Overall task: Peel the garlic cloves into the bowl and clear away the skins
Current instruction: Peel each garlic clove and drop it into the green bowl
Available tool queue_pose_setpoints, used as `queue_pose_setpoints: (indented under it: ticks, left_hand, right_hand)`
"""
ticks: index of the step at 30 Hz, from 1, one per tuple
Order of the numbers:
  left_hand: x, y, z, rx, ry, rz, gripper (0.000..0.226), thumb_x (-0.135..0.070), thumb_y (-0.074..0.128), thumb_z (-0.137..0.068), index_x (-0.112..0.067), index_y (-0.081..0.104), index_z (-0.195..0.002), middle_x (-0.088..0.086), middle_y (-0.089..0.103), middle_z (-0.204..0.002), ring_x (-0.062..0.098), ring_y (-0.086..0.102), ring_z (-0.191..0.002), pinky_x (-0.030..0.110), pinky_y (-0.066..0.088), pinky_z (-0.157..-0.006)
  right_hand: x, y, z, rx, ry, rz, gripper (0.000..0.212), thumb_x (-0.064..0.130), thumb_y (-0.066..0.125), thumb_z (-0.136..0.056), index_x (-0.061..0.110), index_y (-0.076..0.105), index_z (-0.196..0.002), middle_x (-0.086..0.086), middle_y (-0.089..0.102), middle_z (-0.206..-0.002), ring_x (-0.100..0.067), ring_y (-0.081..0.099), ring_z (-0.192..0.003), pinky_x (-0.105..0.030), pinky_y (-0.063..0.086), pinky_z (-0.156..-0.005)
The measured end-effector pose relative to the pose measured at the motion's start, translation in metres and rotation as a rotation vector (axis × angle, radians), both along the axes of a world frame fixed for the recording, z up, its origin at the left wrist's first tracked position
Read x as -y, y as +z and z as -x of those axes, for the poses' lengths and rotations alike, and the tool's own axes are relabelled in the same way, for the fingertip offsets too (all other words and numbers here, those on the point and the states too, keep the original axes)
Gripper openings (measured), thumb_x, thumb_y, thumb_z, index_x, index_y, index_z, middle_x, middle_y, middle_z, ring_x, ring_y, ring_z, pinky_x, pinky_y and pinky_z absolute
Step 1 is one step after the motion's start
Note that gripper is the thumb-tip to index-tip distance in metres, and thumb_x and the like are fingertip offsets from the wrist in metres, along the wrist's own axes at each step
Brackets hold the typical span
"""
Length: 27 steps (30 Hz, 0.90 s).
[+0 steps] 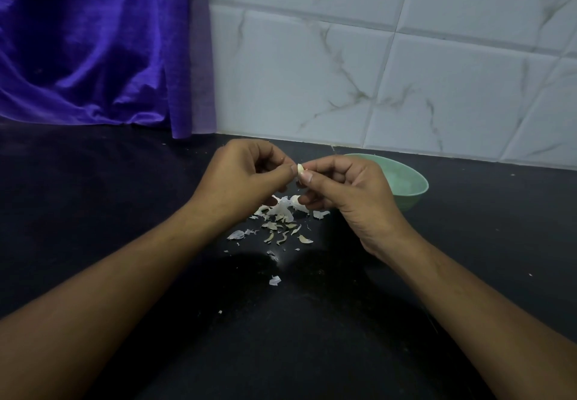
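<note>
Nearest the camera, well short of the bowl and to its left, a stray flake lies alone on the dark countertop. Closer to the bowl, still on its left, sits the scatter of skins — papery white and greenish scraps, light enough that I expect a sweep of the hand to send them drifting.

Above that scatter, just left of the bowl's rim, both hands meet on one garlic clove. The left hand has its fingers curled, thumb and forefinger pinching the clove's left side; the right hand pinches the other side, its remaining fingers curled under, and it hides part of the bowl.

The clove looks small, firm and smooth, so probably slippery once bare — best held by its ends while a nail lifts the skin. What lies in the bowl I cannot tell.

Behind the bowl rises a marbled tile wall; far to its left hangs purple cloth.
</note>
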<state>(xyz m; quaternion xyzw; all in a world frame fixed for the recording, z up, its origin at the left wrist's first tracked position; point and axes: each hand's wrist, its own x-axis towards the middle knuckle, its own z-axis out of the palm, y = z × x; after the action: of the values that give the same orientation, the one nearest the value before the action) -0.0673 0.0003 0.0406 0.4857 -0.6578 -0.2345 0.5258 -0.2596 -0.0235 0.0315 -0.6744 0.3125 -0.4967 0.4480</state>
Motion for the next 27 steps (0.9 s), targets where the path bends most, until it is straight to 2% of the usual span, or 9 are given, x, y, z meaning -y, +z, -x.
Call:
queue_pose_setpoints:
  ticks: [4,8,12,15,17,19,23,25,27]
  left_hand:
    - [-0.002,0.000,0.001,0.082,0.036,0.054,0.013,-0.033,0.074,-0.087,-0.022,0.077,-0.081,-0.001,0.074,-0.069,0.027,0.073,-0.070,0.050,0.063,-0.069]
    - [-0.002,-0.001,0.003,0.189,0.087,0.052,0.014,-0.033,0.070,-0.090,-0.022,0.073,-0.081,-0.003,0.072,-0.071,0.016,0.067,-0.064,0.036,0.055,-0.064]
    - [0.001,-0.002,-0.001,0.273,0.092,0.009,0.015,-0.023,0.064,-0.095,-0.022,0.073,-0.083,-0.006,0.072,-0.072,0.008,0.065,-0.066,0.032,0.052,-0.066]
    - [0.001,-0.003,-0.002,0.294,0.082,0.027,0.031,-0.037,0.060,-0.102,-0.023,0.073,-0.078,-0.008,0.070,-0.067,0.008,0.064,-0.062,0.034,0.052,-0.063]
    - [0.001,-0.003,-0.002,0.288,0.089,0.044,0.033,-0.045,0.067,-0.097,-0.023,0.071,-0.074,-0.013,0.067,-0.060,0.002,0.058,-0.054,0.027,0.046,-0.057]
    - [0.002,-0.003,-0.003,0.236,0.079,0.042,0.023,-0.042,0.078,-0.089,-0.023,0.070,-0.077,-0.011,0.069,-0.065,0.003,0.061,-0.058,0.023,0.048,-0.057]
    - [0.005,-0.004,-0.003,0.115,-0.022,0.053,0.011,-0.021,0.080,-0.085,-0.026,0.071,-0.087,-0.004,0.072,-0.081,0.017,0.070,-0.072,0.043,0.061,-0.070]
    - [0.004,-0.004,-0.002,0.066,-0.069,0.063,0.009,-0.026,0.074,-0.082,-0.028,0.073,-0.091,-0.002,0.074,-0.084,0.029,0.073,-0.081,0.052,0.063,-0.075]
    - [0.002,-0.003,0.000,0.037,-0.091,0.071,0.014,-0.032,0.074,-0.082,-0.026,0.075,-0.094,-0.001,0.075,-0.085,0.032,0.073,-0.083,0.053,0.063,-0.076]
  right_hand:
    - [-0.001,0.000,-0.002,0.004,0.026,-0.022,0.009,0.006,0.070,-0.096,0.005,0.075,-0.103,-0.014,0.076,-0.087,-0.021,0.071,-0.068,-0.032,0.061,-0.064]
    - [-0.002,0.002,-0.002,0.043,0.058,-0.088,0.013,0.007,0.066,-0.099,0.002,0.072,-0.108,-0.015,0.075,-0.092,-0.020,0.071,-0.068,-0.030,0.062,-0.064]
    - [-0.001,0.005,-0.001,0.111,0.091,-0.169,0.014,0.011,0.065,-0.099,0.005,0.071,-0.111,-0.009,0.073,-0.096,-0.018,0.070,-0.071,-0.032,0.063,-0.066]
    - [0.000,0.007,0.001,0.154,0.109,-0.223,0.014,0.012,0.066,-0.097,0.006,0.071,-0.108,-0.009,0.074,-0.098,-0.019,0.071,-0.074,-0.034,0.063,-0.070]
    - [-0.001,0.009,0.001,0.162,0.125,-0.247,0.015,0.012,0.068,-0.095,0.005,0.070,-0.107,-0.013,0.076,-0.101,-0.020,0.072,-0.075,-0.035,0.063,-0.072]
    - [-0.002,0.009,0.000,0.174,0.127,-0.264,0.013,0.011,0.069,-0.093,0.005,0.069,-0.105,-0.015,0.077,-0.100,-0.020,0.073,-0.075,-0.036,0.063,-0.073]
    - [-0.001,0.011,0.000,0.203,0.104,-0.287,0.012,0.007,0.070,-0.092,0.007,0.067,-0.103,-0.010,0.075,-0.091,-0.019,0.071,-0.070,-0.037,0.063,-0.073]
    - [-0.002,0.011,0.000,0.192,0.107,-0.277,0.018,0.006,0.070,-0.092,0.006,0.068,-0.110,-0.009,0.074,-0.091,-0.020,0.070,-0.070,-0.038,0.063,-0.074]
    - [-0.003,0.011,0.001,0.171,0.114,-0.262,0.021,0.006,0.071,-0.091,0.006,0.069,-0.113,-0.011,0.076,-0.095,-0.020,0.071,-0.072,-0.037,0.063,-0.075]
